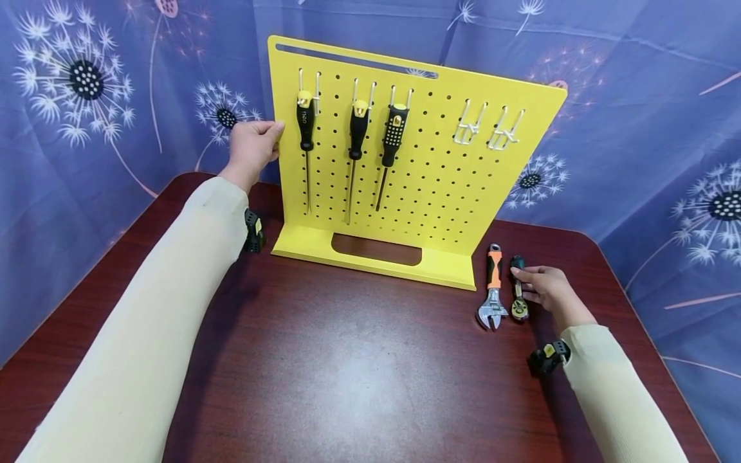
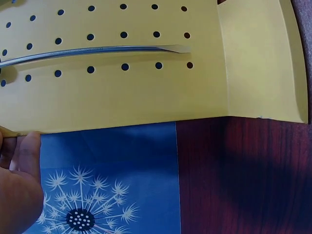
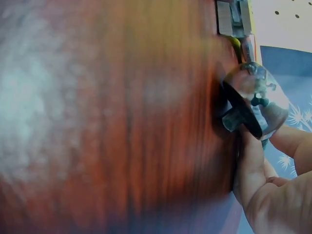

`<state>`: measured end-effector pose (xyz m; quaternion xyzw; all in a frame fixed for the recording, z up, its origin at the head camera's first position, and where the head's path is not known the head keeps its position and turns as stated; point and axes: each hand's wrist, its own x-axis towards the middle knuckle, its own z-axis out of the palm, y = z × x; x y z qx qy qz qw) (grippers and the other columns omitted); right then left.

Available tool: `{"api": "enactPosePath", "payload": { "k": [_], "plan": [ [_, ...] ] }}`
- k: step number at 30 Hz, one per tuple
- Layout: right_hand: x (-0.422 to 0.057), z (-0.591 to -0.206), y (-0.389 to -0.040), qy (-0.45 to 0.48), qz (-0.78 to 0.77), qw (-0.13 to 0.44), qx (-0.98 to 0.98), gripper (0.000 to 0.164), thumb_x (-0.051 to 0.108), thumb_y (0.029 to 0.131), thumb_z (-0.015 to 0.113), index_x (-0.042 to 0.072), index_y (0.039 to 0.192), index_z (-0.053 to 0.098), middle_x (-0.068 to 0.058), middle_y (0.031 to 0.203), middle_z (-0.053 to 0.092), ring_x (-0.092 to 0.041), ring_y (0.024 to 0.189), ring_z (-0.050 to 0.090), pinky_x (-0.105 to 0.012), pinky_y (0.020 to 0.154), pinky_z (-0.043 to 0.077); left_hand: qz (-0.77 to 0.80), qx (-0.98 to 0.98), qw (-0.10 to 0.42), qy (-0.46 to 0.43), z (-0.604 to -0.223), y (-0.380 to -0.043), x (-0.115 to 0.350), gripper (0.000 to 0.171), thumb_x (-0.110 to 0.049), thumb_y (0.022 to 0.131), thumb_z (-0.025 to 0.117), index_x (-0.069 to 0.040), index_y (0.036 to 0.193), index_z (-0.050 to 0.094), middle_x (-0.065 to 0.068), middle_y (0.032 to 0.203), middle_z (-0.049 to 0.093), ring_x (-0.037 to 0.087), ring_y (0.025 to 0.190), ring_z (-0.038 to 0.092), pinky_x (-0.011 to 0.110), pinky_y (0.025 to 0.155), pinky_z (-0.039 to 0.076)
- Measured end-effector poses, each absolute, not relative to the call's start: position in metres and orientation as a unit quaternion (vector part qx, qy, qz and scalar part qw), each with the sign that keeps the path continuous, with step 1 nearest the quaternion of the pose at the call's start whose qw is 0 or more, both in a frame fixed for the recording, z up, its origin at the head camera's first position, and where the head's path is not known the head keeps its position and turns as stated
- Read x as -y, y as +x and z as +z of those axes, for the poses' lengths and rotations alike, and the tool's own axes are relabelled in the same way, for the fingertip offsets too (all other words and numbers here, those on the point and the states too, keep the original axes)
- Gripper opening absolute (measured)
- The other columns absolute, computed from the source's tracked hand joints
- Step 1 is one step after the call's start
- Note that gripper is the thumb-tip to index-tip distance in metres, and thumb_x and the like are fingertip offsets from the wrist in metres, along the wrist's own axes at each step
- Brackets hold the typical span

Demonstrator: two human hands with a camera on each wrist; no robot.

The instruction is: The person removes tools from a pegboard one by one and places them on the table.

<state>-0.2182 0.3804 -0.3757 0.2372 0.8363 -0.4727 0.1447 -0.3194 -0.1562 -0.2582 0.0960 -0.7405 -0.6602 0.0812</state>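
My left hand (image 1: 251, 149) pinches the left edge of an upright yellow pegboard (image 1: 428, 183), thumb on the front face. Over at the right of the table, my right hand (image 1: 551, 292) holds a ratchet wrench (image 1: 519, 310) by its dark handle. Its round metal head (image 3: 273, 109) points toward me, with the square drive showing in the right wrist view. Whether the ratchet still touches the table is hard to see. Just left of it lies an adjustable wrench (image 1: 494, 276) with an orange and black handle, jaw end nearest me.
Three screwdrivers hang from white hooks on the board: one at left (image 1: 306, 125), one beside it (image 1: 358, 132), and one with a dotted handle (image 1: 395, 136). Two hook pairs (image 1: 467, 128) at upper right hold nothing. A dandelion-patterned blue cloth (image 1: 370, 26) hangs behind the dark red table (image 1: 324, 360).
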Motion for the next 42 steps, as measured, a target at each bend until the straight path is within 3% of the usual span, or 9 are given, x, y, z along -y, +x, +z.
{"api": "enactPosePath", "payload": {
  "k": [8,12,16,20,25,30,32,38,42],
  "plan": [
    [-0.380,-0.374,-0.216,0.231,-0.465,0.151,-0.841,0.072,0.037,0.105,0.054,-0.009,0.155,0.029,-0.005,0.120,0.051,-0.009,0.096,0.053,-0.016,0.070,0.055,-0.653,0.746,0.083,0.099,-0.258,-0.320,0.157,0.020,-0.026,0.102,0.063,-0.015,0.092,0.076,-0.007,0.072,0.053,0.008,0.067,0.049,0.018,0.064,0.045],
    [-0.379,-0.372,-0.214,0.222,-0.465,0.155,-0.843,0.073,0.037,0.106,0.052,-0.010,0.155,0.026,-0.007,0.123,0.050,-0.006,0.092,0.054,-0.014,0.070,0.054,-0.653,0.747,0.082,0.099,-0.258,-0.319,0.156,0.019,-0.026,0.102,0.063,-0.014,0.095,0.076,-0.006,0.072,0.053,0.008,0.067,0.049,0.018,0.064,0.046],
    [-0.379,-0.370,-0.213,0.222,-0.466,0.156,-0.842,0.074,0.036,0.106,0.052,-0.011,0.156,0.025,-0.010,0.126,0.050,-0.005,0.089,0.055,-0.014,0.069,0.054,-0.661,0.740,0.085,0.091,-0.259,-0.319,0.156,0.023,-0.026,0.102,0.064,-0.015,0.085,0.074,-0.006,0.066,0.050,0.008,0.060,0.044,0.020,0.061,0.043],
    [-0.381,-0.369,-0.213,0.218,-0.474,0.159,-0.838,0.073,0.036,0.105,0.053,-0.010,0.155,0.027,-0.006,0.119,0.052,-0.007,0.093,0.053,-0.015,0.071,0.055,-0.670,0.733,0.084,0.087,-0.260,-0.320,0.157,0.027,-0.025,0.102,0.064,-0.016,0.079,0.072,-0.006,0.061,0.047,0.008,0.056,0.040,0.020,0.058,0.039],
    [-0.385,-0.363,-0.214,0.199,-0.477,0.165,-0.840,0.066,0.037,0.106,0.050,-0.009,0.150,0.034,0.003,0.105,0.054,0.000,0.085,0.056,-0.019,0.074,0.058,-0.669,0.733,0.085,0.089,-0.259,-0.320,0.157,0.026,-0.025,0.102,0.064,-0.016,0.079,0.073,-0.006,0.062,0.047,0.009,0.057,0.041,0.020,0.058,0.039],
    [-0.384,-0.357,-0.214,0.194,-0.464,0.162,-0.849,0.072,0.041,0.107,0.043,-0.009,0.155,0.026,-0.014,0.130,0.051,-0.004,0.094,0.055,-0.020,0.076,0.057,-0.673,0.730,0.084,0.087,-0.260,-0.319,0.158,0.026,-0.025,0.102,0.064,-0.016,0.079,0.072,-0.006,0.061,0.046,0.009,0.056,0.039,0.020,0.058,0.038],
    [-0.383,-0.354,-0.215,0.197,-0.467,0.155,-0.848,0.074,0.042,0.108,0.042,-0.009,0.157,0.022,-0.015,0.135,0.048,-0.006,0.098,0.053,-0.019,0.075,0.056,-0.675,0.728,0.085,0.085,-0.260,-0.319,0.157,0.027,-0.024,0.102,0.064,-0.015,0.078,0.071,-0.006,0.060,0.045,0.009,0.055,0.038,0.020,0.057,0.037],
    [-0.376,-0.346,-0.216,0.203,-0.510,0.111,-0.828,0.064,0.036,0.108,0.042,-0.002,0.158,0.028,0.005,0.117,0.049,-0.001,0.092,0.051,-0.017,0.073,0.054,-0.672,0.731,0.090,0.081,-0.260,-0.318,0.156,0.027,-0.024,0.102,0.064,-0.016,0.078,0.072,-0.006,0.061,0.047,0.008,0.056,0.040,0.019,0.058,0.039],
    [-0.366,-0.338,-0.213,0.174,-0.524,0.083,-0.829,0.043,0.034,0.109,0.040,0.011,0.145,0.046,0.013,0.113,0.048,0.003,0.091,0.053,-0.015,0.074,0.055,-0.673,0.729,0.090,0.082,-0.259,-0.319,0.156,0.026,-0.024,0.102,0.064,-0.016,0.078,0.072,-0.006,0.062,0.047,0.008,0.056,0.040,0.019,0.058,0.039]
  ]
}}
